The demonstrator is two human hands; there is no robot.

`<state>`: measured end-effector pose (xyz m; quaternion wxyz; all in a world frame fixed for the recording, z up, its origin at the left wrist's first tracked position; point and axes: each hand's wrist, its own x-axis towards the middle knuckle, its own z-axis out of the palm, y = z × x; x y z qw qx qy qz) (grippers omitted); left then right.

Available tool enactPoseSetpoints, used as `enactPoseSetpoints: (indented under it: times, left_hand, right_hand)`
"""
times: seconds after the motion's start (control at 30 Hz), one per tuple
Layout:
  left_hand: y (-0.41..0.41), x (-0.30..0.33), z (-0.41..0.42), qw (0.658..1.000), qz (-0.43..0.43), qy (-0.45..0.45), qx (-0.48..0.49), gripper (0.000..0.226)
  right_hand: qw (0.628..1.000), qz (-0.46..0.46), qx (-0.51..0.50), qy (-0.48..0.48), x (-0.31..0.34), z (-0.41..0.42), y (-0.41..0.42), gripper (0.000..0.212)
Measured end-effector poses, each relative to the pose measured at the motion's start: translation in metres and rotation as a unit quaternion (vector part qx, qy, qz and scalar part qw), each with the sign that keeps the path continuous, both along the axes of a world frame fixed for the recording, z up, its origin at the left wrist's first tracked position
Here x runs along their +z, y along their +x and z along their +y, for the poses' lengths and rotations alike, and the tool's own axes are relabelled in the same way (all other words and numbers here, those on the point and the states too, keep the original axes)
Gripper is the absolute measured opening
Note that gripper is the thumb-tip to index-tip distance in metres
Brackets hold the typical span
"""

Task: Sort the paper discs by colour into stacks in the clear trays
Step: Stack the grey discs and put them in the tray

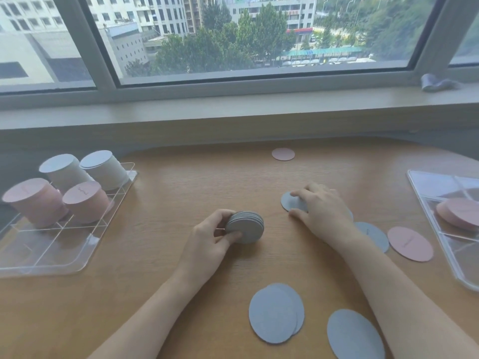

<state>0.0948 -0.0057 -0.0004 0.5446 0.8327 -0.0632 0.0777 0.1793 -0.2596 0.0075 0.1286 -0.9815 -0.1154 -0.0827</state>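
Head view: left hand (207, 238) grip holds a small stack of blue discs (245, 226) on edge, thumb and fingers pinching the faces. Right hand (320, 207), fingers curled, presses a loose blue disc (290, 200) flat on the tabletop (181, 268). More blue and pink discs lie scattered near; sorted stacks stand in the left tray (64, 265). Risk: the pinched stack may fan and spill; a flat disc is hard to lift, may slide away.
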Motion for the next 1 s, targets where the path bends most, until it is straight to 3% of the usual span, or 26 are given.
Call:
enactPoseSetpoints:
  times: [0.1, 0.2, 0.3, 0.37, 0.53, 0.7, 0.83, 1.0]
  left_hand:
    - [-0.001, 0.001, 0.000, 1.000, 0.000, -0.010, -0.014, 0.027]
    - [-0.001, 0.000, 0.001, 1.000, -0.001, -0.010, -0.014, 0.028]
    - [0.000, 0.000, 0.000, 1.000, -0.011, -0.005, -0.014, 0.037]
    - [0.000, 0.000, -0.001, 1.000, -0.024, 0.013, -0.009, 0.049]
    - [0.000, -0.004, 0.001, 0.999, -0.033, 0.033, 0.017, 0.064]
    - [0.000, -0.001, 0.001, 0.998, -0.043, 0.038, 0.002, 0.038]
    - [0.002, -0.001, 0.001, 0.999, -0.029, 0.040, 0.003, 0.032]
    - [0.002, -0.003, 0.002, 0.999, -0.029, 0.042, 0.004, 0.032]
  right_hand:
    - [0.999, -0.042, 0.008, 0.003, 0.007, 0.007, -0.008, 0.028]
    - [0.983, -0.079, 0.029, 0.165, 0.010, 0.016, -0.019, 0.020]
    - [0.925, 0.001, 0.087, 0.370, 0.017, 0.031, -0.032, 0.017]
    - [0.898, 0.061, 0.132, 0.416, 0.020, 0.043, -0.040, 0.018]
    - [0.913, 0.107, 0.177, 0.352, 0.013, 0.051, -0.043, 0.022]
    - [0.949, 0.092, 0.167, 0.250, 0.022, 0.051, -0.045, 0.023]
    - [0.972, 0.033, 0.166, 0.160, 0.038, 0.034, -0.066, 0.016]
    - [0.936, 0.180, 0.303, 0.010, 0.043, 0.012, -0.130, 0.053]
